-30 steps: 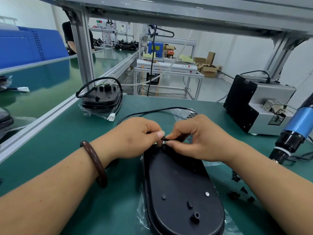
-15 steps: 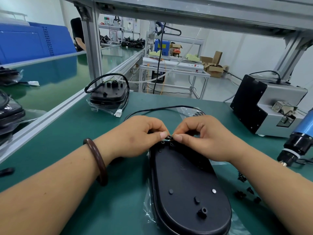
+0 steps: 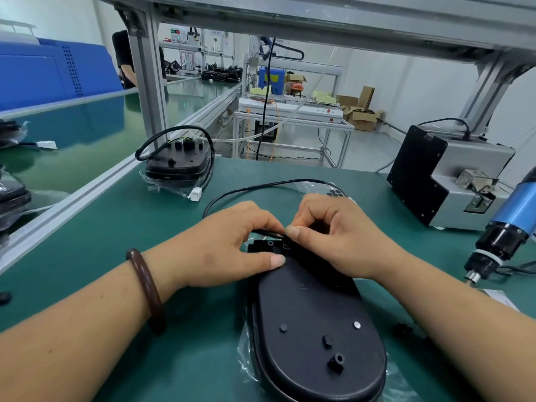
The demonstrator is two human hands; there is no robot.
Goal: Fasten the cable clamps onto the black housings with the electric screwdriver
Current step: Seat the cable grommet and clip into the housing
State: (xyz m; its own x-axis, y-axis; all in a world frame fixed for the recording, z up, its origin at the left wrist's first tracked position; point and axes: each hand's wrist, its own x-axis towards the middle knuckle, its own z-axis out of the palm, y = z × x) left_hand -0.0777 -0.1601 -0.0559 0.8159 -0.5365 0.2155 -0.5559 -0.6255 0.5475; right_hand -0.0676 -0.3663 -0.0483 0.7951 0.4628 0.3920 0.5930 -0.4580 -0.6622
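Closely, left hand point(image 3: 223, 248), right hand point(image 3: 336, 242), pinching cable point(image 3: 255, 186) at housing point(image 3: 313, 314)

Black oval housing point(image 3: 313, 309), flat, centre foreground

Your green surface point(image 3: 145, 242) carries a housing point(image 3: 319, 329) on clear plastic point(image 3: 246, 355) right before you. A thin cable point(image 3: 261, 185) loops beyond it. A second housing point(image 3: 178, 162), wrapped in its own lead, sits far left. A grey-and-black box point(image 3: 452, 181) stands far right, and small black clamps point(image 3: 401, 329) lie near right.

Assembly line: conveyor belt point(image 3: 72, 161), aluminium frame point(image 3: 148, 91)
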